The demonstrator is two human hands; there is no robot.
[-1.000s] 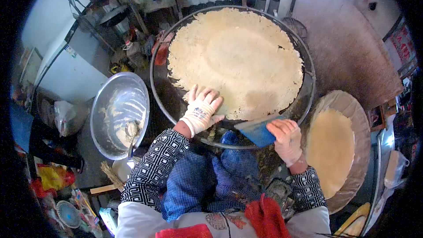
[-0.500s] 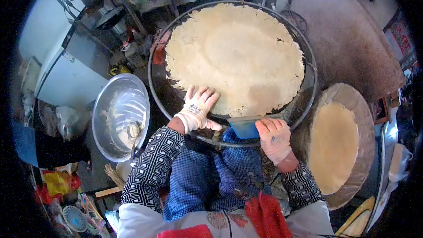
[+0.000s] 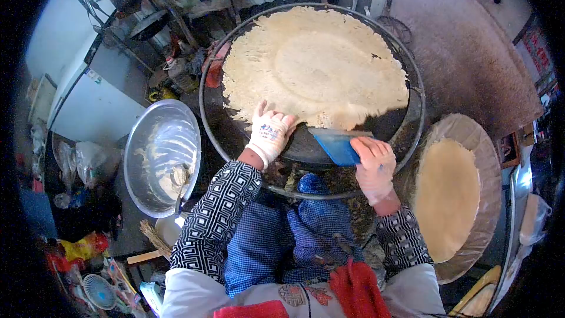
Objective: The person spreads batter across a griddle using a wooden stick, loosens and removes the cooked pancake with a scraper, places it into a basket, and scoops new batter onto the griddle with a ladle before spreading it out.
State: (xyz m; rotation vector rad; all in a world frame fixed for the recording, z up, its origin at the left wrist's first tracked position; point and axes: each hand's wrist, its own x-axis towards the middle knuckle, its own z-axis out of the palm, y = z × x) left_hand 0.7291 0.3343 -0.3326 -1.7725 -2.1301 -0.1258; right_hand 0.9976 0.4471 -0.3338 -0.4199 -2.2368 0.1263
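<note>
A large thin pancake [image 3: 323, 65] covers most of a round black griddle [image 3: 306, 151], its near edge ragged and drawn back from the rim. At that near edge is my gloved left hand [image 3: 271, 134], fingers on the pancake's border, seemingly pinching it, though the fingertips are partly hidden. My gloved right hand [image 3: 375, 165] grips a blue scraper [image 3: 334, 147], whose long edge lies against the pancake's near side. Bare dark griddle surface shows between the scraper and the near rim.
On the left stands a metal bowl [image 3: 159, 159] with batter traces and a ladle [image 3: 179, 182]. To the right, a lined basket [image 3: 489, 200] holds a finished pancake [image 3: 444, 200]. A metal ring [image 3: 421, 123] surrounds the griddle. A brown board [image 3: 465, 53] leans at the back right.
The pancake's near edge has come away from the griddle's front and shifted back. The scraper moved forward and slightly right. My left hand moved right, its fingers drawing in at the edge.
</note>
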